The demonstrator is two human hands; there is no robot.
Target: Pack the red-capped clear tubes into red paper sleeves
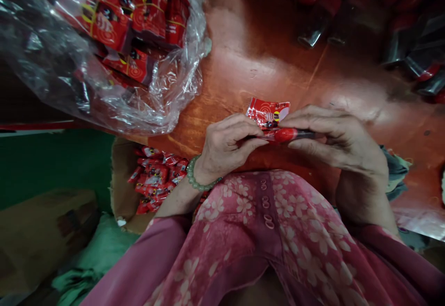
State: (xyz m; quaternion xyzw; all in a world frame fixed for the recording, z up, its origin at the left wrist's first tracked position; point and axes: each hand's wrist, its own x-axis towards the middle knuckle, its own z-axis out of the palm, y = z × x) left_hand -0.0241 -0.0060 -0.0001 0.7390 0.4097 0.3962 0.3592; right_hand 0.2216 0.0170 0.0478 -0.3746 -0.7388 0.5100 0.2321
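My right hand (333, 139) is closed around a small dark bottle with a red cap (285, 134), held lying sideways with the cap pointing left. My left hand (234, 141), with a beaded bracelet on its wrist, pinches clear plastic at the cap's end. Just beyond the fingers is a flat red printed plastic wrapper (267, 111) with a yellow spot. Whether the pinched plastic belongs to this wrapper I cannot tell. Both hands are close together over the reddish-brown table, near its front edge.
A large clear plastic bag (167, 92) with banded bundles of red wrappers (111, 23) lies at the upper left. Below it, a cardboard box (121, 181) holds many red packets (156, 176). Red-capped bottles (313, 32) lie at the upper right. Some cloth (396, 171) is beside my right wrist.
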